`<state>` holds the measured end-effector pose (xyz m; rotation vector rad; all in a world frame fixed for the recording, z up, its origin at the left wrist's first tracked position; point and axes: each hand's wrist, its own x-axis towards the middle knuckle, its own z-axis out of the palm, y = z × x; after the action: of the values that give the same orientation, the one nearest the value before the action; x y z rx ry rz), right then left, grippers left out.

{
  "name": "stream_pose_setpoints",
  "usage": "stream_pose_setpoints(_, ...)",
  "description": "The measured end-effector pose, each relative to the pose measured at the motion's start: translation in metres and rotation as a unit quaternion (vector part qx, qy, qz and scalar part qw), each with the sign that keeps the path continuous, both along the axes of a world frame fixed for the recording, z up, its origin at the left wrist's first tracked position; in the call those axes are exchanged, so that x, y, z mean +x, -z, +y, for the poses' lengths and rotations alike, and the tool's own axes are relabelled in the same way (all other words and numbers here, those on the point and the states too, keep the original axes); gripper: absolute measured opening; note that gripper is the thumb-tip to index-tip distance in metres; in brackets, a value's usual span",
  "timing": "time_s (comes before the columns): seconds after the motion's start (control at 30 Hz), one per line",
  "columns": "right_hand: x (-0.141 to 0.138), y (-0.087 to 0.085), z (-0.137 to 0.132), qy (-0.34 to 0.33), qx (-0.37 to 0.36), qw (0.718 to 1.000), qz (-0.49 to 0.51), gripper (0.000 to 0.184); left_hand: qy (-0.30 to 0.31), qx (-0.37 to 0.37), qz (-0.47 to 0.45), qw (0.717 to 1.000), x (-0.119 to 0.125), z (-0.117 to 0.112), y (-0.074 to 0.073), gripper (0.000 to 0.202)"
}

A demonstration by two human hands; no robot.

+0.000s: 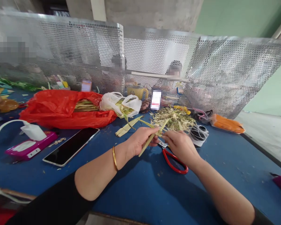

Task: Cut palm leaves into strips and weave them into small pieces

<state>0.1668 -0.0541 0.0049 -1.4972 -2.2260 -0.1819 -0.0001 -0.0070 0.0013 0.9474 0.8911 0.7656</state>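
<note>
My left hand point(140, 140), with a gold bangle on its wrist, is closed around a narrow pale-green leaf strip point(148, 144) that slants down to the left. My right hand point(179, 144) is closed in a pinch on the upper end of the same strip, right beside the left fingers. Red-handled scissors point(174, 160) lie on the blue table point(135, 187) under my right hand. A heap of leaf trimmings point(174, 119) sits just beyond both hands.
A phone point(70, 146) and a pink power bank point(29, 147) with a white cable lie at left. A red plastic bag point(61, 109) and a white bag point(120, 103) hold leaf strips. A spool of thread point(198, 134), an orange object point(227, 123) and a perforated metal screen point(154, 59) stand behind.
</note>
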Motion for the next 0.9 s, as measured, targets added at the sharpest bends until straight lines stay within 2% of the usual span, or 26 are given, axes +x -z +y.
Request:
stream_pose_setpoints(0.07,-0.005,0.005,-0.002,0.014,-0.053,0.998,0.026,0.025,0.007,0.015,0.019,1.000,0.000,0.001,0.003,0.032)
stream_pose_setpoints(0.17,-0.012,0.011,-0.004,0.020,-0.109,0.988,0.104,0.020,0.026,0.111,0.085,0.990,0.000,0.001,0.010,0.036)
stream_pose_setpoints(0.27,-0.014,0.012,-0.003,0.000,-0.183,0.960,0.213,0.021,0.020,0.182,0.131,0.974,0.001,0.000,0.013,0.041)
stream_pose_setpoints(0.37,-0.014,0.007,-0.005,-0.007,-0.242,0.925,0.294,0.025,0.010,0.175,0.118,0.977,0.002,0.002,0.012,0.047)
stream_pose_setpoints(0.47,-0.015,0.001,-0.009,-0.008,-0.261,0.915,0.307,0.025,-0.006,0.152,0.104,0.983,0.001,0.006,0.009,0.046)
stream_pose_setpoints(0.57,-0.018,-0.002,-0.014,-0.013,-0.236,0.933,0.271,0.027,-0.012,0.143,0.110,0.984,-0.002,0.009,0.007,0.044)
stream_pose_setpoints(0.63,-0.018,-0.004,-0.016,-0.019,-0.205,0.952,0.226,0.030,0.007,0.147,0.111,0.983,-0.004,0.010,0.007,0.043)
stream_pose_setpoints(0.7,-0.016,-0.008,-0.018,-0.008,-0.151,0.971,0.183,0.032,0.034,0.154,0.104,0.982,-0.005,0.009,0.007,0.043)
stream_pose_setpoints(0.77,-0.011,-0.013,-0.017,0.023,-0.064,0.984,0.162,0.031,0.055,0.161,0.093,0.981,-0.004,0.005,0.006,0.044)
stream_pose_setpoints(0.83,-0.004,-0.016,-0.013,0.063,0.009,0.982,0.175,0.028,0.075,0.160,0.085,0.981,-0.002,0.000,0.003,0.047)
stream_pose_setpoints(0.87,-0.001,-0.016,-0.010,0.074,0.011,0.979,0.192,0.028,0.087,0.158,0.083,0.980,-0.001,-0.003,0.002,0.048)
stream_pose_setpoints(0.9,0.002,-0.016,-0.008,0.075,-0.017,0.973,0.216,0.030,0.103,0.157,0.083,0.979,0.000,-0.007,0.001,0.048)
